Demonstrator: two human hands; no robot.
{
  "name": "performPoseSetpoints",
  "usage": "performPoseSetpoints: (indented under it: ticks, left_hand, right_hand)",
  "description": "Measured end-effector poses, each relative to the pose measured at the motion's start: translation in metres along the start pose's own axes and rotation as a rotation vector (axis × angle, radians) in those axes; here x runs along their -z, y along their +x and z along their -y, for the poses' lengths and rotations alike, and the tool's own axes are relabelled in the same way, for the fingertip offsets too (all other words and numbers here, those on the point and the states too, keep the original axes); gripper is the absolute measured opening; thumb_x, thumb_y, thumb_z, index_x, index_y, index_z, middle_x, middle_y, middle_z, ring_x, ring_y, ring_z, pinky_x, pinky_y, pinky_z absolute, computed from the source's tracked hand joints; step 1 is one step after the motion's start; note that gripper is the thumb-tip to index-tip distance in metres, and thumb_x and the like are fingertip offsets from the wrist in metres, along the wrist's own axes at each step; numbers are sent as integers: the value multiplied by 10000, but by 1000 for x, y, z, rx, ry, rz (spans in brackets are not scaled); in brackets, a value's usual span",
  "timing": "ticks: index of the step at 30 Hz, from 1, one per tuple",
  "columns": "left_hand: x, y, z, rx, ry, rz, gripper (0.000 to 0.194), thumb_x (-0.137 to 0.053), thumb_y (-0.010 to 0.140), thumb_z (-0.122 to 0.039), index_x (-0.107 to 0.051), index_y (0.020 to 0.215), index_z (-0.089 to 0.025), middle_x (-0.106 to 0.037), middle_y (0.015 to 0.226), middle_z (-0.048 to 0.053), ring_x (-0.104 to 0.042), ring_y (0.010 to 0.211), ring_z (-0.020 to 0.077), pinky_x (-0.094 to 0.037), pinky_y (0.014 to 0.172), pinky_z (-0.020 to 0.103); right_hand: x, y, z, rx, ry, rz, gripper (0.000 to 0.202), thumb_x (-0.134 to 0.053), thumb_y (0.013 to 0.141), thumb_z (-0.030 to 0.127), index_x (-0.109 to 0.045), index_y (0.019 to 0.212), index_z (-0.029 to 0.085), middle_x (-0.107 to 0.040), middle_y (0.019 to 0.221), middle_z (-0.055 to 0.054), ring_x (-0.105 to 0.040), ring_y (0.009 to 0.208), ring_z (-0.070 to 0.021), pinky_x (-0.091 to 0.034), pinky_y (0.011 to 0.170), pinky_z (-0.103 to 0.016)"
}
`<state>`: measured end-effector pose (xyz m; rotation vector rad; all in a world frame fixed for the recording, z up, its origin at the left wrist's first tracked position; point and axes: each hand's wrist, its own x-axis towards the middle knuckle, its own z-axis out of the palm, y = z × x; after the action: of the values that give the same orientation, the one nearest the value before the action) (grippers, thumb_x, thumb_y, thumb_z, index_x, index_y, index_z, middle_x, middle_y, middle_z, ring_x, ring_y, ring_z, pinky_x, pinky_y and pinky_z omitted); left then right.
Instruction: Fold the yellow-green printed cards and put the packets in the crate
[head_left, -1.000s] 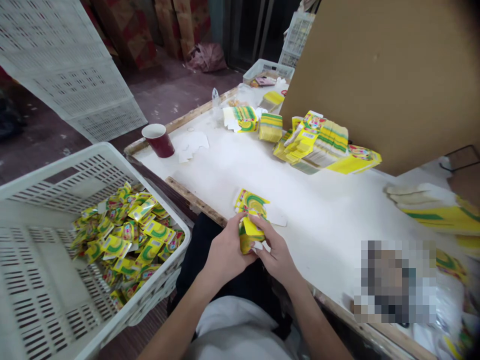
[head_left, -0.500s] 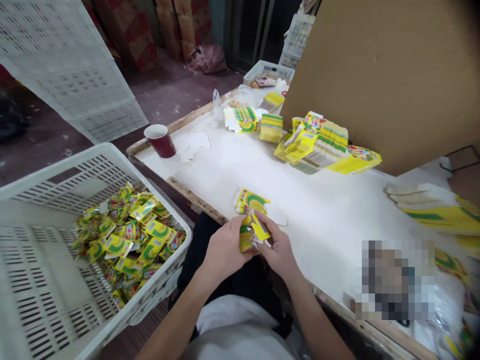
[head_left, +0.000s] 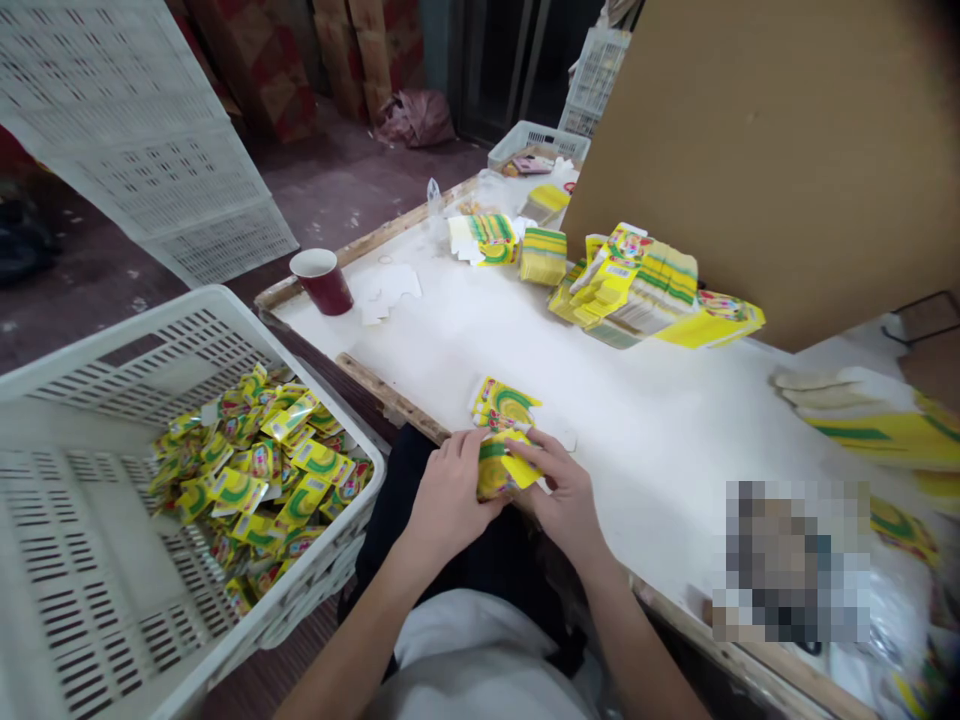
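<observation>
Between my hands, over the near edge of the white table [head_left: 420,350], is a small yellow and green printed carton [head_left: 496,466]. My left hand [head_left: 452,490] is closed on its left side. The fingers of my right hand [head_left: 561,490] grip its right end, where a yellow flap sticks out. Just beyond the carton, a few more printed cartons [head_left: 506,403] lie flat on the tabletop. What is inside the held carton, if anything, I cannot make out.
To my left stands a white plastic crate [head_left: 300,405] holding many small yellow cartons [head_left: 277,480]. A dark red cup [head_left: 328,290] sits at the table's left corner. Stacks of flat cartons [head_left: 645,285] lie along a large brown board [head_left: 757,160] at the back right.
The flap end of the carton has been pressed down and the carton looks more closed. My right fingers have shifted over its right end. My left hand has stayed nearly in place.
</observation>
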<state>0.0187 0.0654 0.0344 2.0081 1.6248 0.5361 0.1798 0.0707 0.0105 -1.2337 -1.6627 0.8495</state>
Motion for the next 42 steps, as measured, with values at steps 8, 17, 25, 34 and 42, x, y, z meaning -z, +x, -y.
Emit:
performPoseSetpoints:
  ticks: [8,17,25,34,42]
  left_hand:
    - [-2,-1,1,3,111,2,499,-631,675,-289,-444,1126,-186,-586,1061,71,-548,988,251,-408,840,380]
    - [1,-2,7,-12,86,-9,436,-618,698,-348,-472,1084,-204,-606,1037,45,-563,960,231,-407,802,353]
    - [-2,-3,3,3,169,-38,474,-623,681,-321,-471,1113,-200,-604,1042,51,-560,940,239,-408,791,357]
    - [3,-3,6,3,106,-10,419,-593,716,-345,-482,1094,-204,-605,1026,44,-566,942,225,-411,801,345]
    - [7,-3,2,-31,159,5,430,-624,703,-309,-474,1096,-222,-589,1020,43,-549,941,231,-397,818,360]
  right_hand:
    - [6,-1,11,87,-248,185,508,-532,804,160,-475,1303,235,-336,1439,-109,-352,1305,-271,-370,1031,-447]
    - [22,7,7,170,-211,328,373,-523,804,135,-623,1143,253,-426,1389,-93,-442,1246,-256,-436,971,-416]
    - [0,2,9,6,-222,102,365,-489,819,176,-609,1161,216,-541,1278,-121,-475,1219,-246,-411,990,-430]
    - [11,7,13,111,-263,245,316,-555,793,198,-632,1099,214,-481,1310,-143,-447,1233,-255,-413,975,-414]
    - [1,5,11,17,-127,69,227,-596,742,196,-625,965,221,-519,1077,-88,-502,1094,-249,-435,914,-403]
